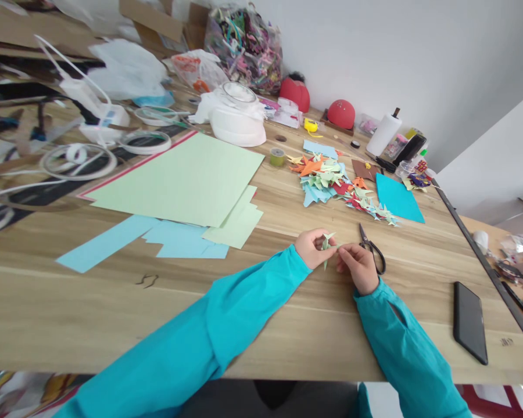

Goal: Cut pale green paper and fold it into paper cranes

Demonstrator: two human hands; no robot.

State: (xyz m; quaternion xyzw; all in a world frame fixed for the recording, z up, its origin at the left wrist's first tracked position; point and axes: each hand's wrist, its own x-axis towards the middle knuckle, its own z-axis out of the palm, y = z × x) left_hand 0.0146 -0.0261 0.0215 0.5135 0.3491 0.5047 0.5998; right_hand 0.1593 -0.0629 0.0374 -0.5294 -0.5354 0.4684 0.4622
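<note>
A small folded pale green paper crane (326, 242) is held between my two hands above the wooden table. My left hand (312, 248) pinches its body from the left. At its right tip, the thumb and fingers of my right hand (358, 265) are pressed together on the paper. Black-handled scissors (376, 254) lie just beyond my right hand, partly hidden by it. Farther back is a pile of folded paper cranes (325, 177) in green, blue, orange and red.
Large pale green sheets (178, 180) and light blue paper strips (107, 242) lie to the left. A teal sheet (400, 197) sits right of the cranes, and a black phone (469, 322) near the right edge. White cable coils (78, 161) crowd the far left.
</note>
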